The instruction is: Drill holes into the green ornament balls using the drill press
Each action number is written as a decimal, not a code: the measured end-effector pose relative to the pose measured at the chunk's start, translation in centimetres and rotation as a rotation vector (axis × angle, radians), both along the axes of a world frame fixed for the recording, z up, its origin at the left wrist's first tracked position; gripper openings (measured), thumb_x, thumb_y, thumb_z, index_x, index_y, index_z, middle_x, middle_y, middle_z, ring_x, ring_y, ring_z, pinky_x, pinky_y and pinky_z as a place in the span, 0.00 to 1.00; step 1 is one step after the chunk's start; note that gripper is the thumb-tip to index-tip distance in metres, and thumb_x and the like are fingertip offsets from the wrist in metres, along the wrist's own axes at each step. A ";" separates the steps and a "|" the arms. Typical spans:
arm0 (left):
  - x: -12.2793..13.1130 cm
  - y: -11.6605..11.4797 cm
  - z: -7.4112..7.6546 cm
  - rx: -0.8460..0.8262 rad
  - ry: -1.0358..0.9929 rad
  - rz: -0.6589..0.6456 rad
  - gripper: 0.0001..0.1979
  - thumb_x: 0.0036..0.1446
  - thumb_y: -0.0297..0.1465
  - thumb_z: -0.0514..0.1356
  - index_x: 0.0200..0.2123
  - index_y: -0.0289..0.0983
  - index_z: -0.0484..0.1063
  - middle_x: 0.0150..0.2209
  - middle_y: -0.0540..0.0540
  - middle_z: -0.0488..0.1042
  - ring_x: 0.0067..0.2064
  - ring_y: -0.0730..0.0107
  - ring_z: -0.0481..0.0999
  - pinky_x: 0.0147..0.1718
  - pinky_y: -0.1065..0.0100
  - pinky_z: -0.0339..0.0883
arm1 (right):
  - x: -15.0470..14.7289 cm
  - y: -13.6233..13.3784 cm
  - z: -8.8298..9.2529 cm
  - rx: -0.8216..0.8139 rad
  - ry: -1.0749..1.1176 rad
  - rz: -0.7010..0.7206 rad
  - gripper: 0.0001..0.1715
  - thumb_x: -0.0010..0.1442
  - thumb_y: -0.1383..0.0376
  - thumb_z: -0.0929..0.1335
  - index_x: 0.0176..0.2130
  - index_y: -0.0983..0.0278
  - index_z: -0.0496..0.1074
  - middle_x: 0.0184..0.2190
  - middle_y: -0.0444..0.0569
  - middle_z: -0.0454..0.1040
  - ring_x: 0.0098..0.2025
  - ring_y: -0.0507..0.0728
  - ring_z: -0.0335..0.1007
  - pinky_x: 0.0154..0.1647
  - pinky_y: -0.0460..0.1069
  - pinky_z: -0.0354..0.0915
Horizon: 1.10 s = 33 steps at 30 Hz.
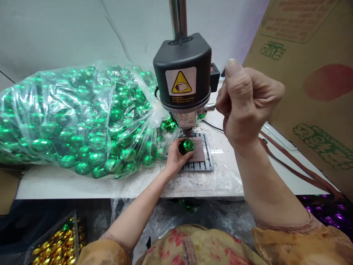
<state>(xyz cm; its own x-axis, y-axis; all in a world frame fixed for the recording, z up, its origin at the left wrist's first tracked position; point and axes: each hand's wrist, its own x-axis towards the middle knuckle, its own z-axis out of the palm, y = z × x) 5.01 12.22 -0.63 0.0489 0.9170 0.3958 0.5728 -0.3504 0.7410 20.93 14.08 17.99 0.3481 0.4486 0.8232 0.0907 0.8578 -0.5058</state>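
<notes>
A shiny green faceted ball (188,145) is gripped between the thumb and fingers of my left hand (176,156), over a flat block (199,149) on the slotted base plate (208,165) of a small drill press (182,73). The chuck (188,131) sits just above the ball; whether a bit touches it I cannot tell. My right hand (245,99) is closed in a fist at the press's right side, around the feed handle (211,107), whose outer end the fingers hide.
A clear bag of green balls (82,121) lies left of the press. A large cardboard box (311,84) stands right. Dark shavings surround the base plate. Crumpled clear plastic (220,180) lies at the front. Gold balls (55,243) sit in a container below, purple ones (331,213) lower right.
</notes>
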 end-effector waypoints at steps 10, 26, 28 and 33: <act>0.4 -0.2 -1.4 0.061 -0.047 -0.107 0.26 0.59 0.37 0.68 0.59 0.41 0.67 0.55 0.40 0.75 0.58 0.53 0.75 0.57 0.51 0.70 | 0.0 0.3 0.5 0.034 0.018 0.060 0.29 0.65 0.57 0.69 0.17 0.63 0.62 0.13 0.38 0.56 0.16 0.44 0.48 0.21 0.48 0.52; 0.6 -0.4 -1.0 0.006 -0.122 -0.104 0.24 0.57 0.35 0.69 0.54 0.40 0.68 0.52 0.42 0.76 0.55 0.56 0.76 0.55 0.56 0.70 | -0.3 -1.8 -3.1 0.149 0.047 -0.033 0.29 0.65 0.62 0.67 0.16 0.63 0.58 0.13 0.40 0.53 0.16 0.47 0.51 0.22 0.51 0.50; 0.6 -0.4 -1.0 0.016 -0.134 -0.114 0.23 0.57 0.35 0.69 0.54 0.40 0.68 0.52 0.42 0.76 0.54 0.56 0.76 0.55 0.56 0.70 | -0.2 -1.8 -3.4 0.133 0.026 -0.049 0.29 0.65 0.62 0.67 0.16 0.63 0.57 0.13 0.40 0.53 0.17 0.47 0.52 0.22 0.51 0.52; 0.5 -0.3 -1.0 0.023 -0.143 -0.122 0.24 0.57 0.36 0.70 0.54 0.40 0.68 0.52 0.42 0.76 0.54 0.56 0.76 0.54 0.57 0.70 | -0.1 -1.3 -4.3 0.187 0.009 -0.098 0.32 0.66 0.64 0.67 0.14 0.64 0.53 0.13 0.39 0.51 0.16 0.46 0.52 0.21 0.49 0.54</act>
